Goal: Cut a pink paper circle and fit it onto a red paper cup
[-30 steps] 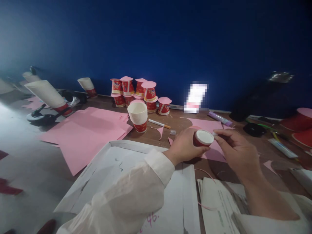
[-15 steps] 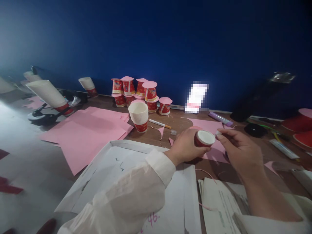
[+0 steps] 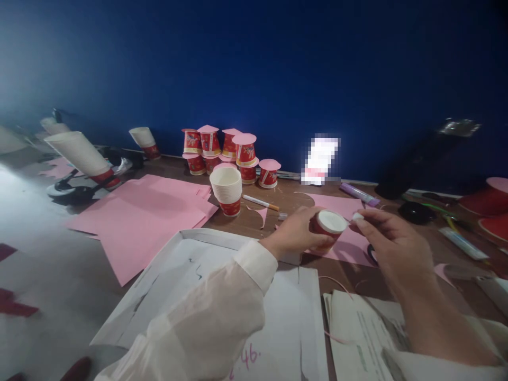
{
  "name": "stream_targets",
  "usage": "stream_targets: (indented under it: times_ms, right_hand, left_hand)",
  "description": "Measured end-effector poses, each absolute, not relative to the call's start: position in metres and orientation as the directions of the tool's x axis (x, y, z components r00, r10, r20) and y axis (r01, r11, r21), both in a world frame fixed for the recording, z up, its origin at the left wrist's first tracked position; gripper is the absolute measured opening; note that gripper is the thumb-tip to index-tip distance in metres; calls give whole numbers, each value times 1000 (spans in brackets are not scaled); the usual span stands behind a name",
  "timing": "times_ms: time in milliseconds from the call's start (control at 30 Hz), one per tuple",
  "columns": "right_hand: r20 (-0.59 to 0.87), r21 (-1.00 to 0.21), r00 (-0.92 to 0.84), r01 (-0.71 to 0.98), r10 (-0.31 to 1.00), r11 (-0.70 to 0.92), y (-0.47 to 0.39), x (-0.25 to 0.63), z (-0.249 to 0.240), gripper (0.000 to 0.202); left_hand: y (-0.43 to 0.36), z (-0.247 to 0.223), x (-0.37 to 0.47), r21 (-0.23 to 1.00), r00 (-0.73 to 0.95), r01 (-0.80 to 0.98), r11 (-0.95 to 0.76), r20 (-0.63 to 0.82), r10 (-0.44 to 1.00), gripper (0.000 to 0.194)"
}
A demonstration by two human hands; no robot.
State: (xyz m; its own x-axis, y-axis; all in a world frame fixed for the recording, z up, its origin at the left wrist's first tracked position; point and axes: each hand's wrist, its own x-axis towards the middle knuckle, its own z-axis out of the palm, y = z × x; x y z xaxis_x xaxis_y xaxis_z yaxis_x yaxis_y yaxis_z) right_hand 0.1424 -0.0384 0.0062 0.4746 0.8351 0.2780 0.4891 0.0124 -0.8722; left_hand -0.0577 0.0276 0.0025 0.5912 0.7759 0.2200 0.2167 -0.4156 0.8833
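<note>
While the left hand (image 3: 296,233) grips a red paper cup (image 3: 327,228), its interior stays unseen.

pink paper sheets (image 3: 151,211) spread left | stack of white cups (image 3: 226,189) beside them | capped red cups (image 3: 234,153) grouped by blue wall | pen (image 3: 261,202) | purple tube, possibly glue (image 3: 358,193) right
</note>
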Motion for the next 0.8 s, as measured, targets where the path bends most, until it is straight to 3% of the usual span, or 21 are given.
stream_targets:
  times_ms: [233,433,800]
  right_hand:
    - [223,-933,449,356,865,56,-35,156,-9,42]
    - [202,-931,378,360,904,58,-35,161,-14,35]
    - [178,-943,342,327,923,61,-33,167,-23,42]
  left_hand:
    - [29,-2,-57,904,574,182,-386,221,789,55]
    - [21,-4,-50,850,447,344,-399,226,866,81]
    - [19,-7,-47,848,434,340,-407,242,868,66]
